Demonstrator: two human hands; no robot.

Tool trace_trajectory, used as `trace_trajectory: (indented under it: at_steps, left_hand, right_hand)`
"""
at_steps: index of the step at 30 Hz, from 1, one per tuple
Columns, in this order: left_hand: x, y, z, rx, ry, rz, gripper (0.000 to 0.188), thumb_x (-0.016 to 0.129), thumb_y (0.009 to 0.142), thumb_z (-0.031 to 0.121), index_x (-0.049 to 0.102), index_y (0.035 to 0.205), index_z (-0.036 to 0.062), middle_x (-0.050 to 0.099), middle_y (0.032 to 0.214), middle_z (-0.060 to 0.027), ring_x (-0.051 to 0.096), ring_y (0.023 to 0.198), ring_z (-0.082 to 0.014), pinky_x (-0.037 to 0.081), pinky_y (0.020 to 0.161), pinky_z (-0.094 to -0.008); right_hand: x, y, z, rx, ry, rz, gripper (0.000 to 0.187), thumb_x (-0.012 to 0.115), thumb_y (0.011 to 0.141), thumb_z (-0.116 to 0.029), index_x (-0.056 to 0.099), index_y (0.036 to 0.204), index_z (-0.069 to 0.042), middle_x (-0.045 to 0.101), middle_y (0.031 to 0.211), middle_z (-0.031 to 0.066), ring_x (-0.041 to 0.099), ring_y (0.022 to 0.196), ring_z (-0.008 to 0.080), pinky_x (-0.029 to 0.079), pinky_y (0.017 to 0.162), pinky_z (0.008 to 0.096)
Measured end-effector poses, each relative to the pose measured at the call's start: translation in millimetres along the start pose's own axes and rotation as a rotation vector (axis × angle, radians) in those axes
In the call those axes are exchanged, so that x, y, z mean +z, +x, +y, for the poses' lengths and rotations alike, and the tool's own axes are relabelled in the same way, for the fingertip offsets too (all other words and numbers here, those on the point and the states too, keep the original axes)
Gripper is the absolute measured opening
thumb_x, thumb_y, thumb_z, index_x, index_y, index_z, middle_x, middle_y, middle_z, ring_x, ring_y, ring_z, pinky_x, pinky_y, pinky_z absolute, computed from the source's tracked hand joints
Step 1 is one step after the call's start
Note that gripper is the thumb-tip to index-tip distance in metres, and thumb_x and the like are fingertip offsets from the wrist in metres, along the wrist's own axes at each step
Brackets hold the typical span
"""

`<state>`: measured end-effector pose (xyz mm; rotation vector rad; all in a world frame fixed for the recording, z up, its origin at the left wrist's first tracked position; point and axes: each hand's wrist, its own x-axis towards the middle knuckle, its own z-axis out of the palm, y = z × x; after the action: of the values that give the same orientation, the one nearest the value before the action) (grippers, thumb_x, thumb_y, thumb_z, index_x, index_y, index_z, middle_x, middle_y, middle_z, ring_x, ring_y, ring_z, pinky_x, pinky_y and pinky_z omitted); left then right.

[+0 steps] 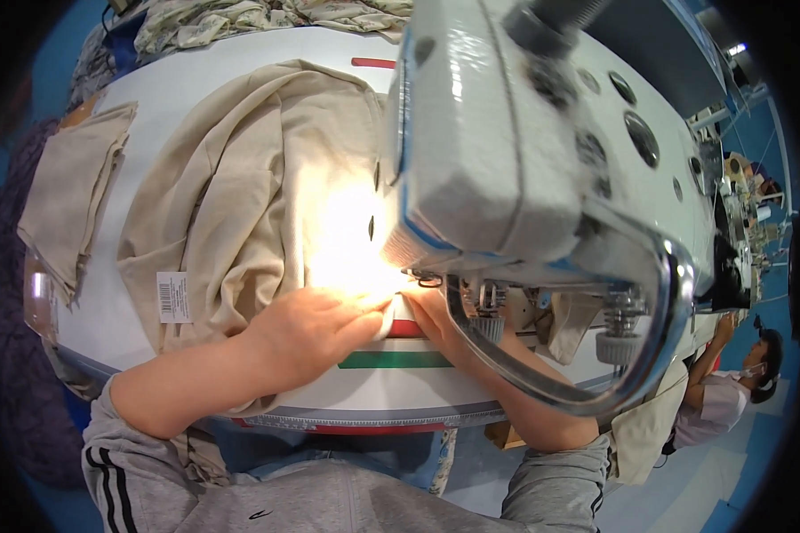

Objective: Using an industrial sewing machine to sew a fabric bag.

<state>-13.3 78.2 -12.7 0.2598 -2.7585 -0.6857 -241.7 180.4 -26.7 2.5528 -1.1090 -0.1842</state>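
Note:
A large folded piece of beige fabric (231,186) lies on the white sewing table, its right edge reaching the sewing machine (480,142). My left hand (307,333) is closed on the near edge of this fabric, fingers together and pointing at the needle area. Close beside it, my right hand (436,324) reaches up under the machine head with its fingers pressed together. What its fingertips hold is hidden by lamp glare and the machine. The needle area itself is washed out by the bright light.
A curved metal bar (676,302) arches over my right forearm. Folded beige pieces (76,191) lie at the left, and patterned cloth (240,22) is heaped at the back. Green tape (396,360) marks the near tabletop. Another person (729,391) sits at the far right.

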Motion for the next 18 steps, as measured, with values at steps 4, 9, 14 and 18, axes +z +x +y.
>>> trace_trajectory:
  at_steps: [4,9,14,18]
  left_hand:
    - [-12,8,2,0.163,-0.022,0.096,0.022,0.061,0.080,0.009,0.061,0.101,0.0021,0.062,0.105,-0.0097,0.062,0.101,-0.0227,0.054,0.086,-0.0316]
    - [-11,8,-2,0.074,0.038,0.130,0.039,0.065,0.075,0.009,0.062,0.112,-0.0005,0.062,0.109,-0.0116,0.061,0.105,-0.0250,0.052,0.089,-0.0349]
    - [1,13,-19,0.076,0.006,0.159,0.042,0.067,0.071,0.009,0.063,0.112,-0.0014,0.062,0.113,-0.0110,0.059,0.109,-0.0269,0.049,0.096,-0.0389]
    - [-4,17,-20,0.075,0.016,0.154,0.042,0.067,0.070,0.009,0.063,0.111,-0.0005,0.061,0.112,-0.0107,0.058,0.111,-0.0270,0.048,0.097,-0.0387]
  right_hand:
    - [16,-1,-28,0.629,1.071,0.214,0.028,0.063,0.090,0.002,0.063,0.118,0.001,0.064,0.118,0.0162,0.066,0.104,0.0271,0.055,0.090,0.0344]
    - [13,2,-27,0.523,0.886,0.350,0.038,0.066,0.083,0.005,0.063,0.121,0.003,0.060,0.128,0.0149,0.062,0.115,0.0253,0.051,0.100,0.0341]
    - [14,1,-28,0.563,0.802,0.267,0.040,0.067,0.082,0.005,0.065,0.121,0.000,0.062,0.127,0.0134,0.062,0.116,0.0260,0.049,0.102,0.0323]
    - [15,3,-22,0.592,0.809,0.288,0.042,0.067,0.084,0.006,0.065,0.124,-0.005,0.062,0.127,0.0143,0.061,0.117,0.0277,0.048,0.105,0.0356]
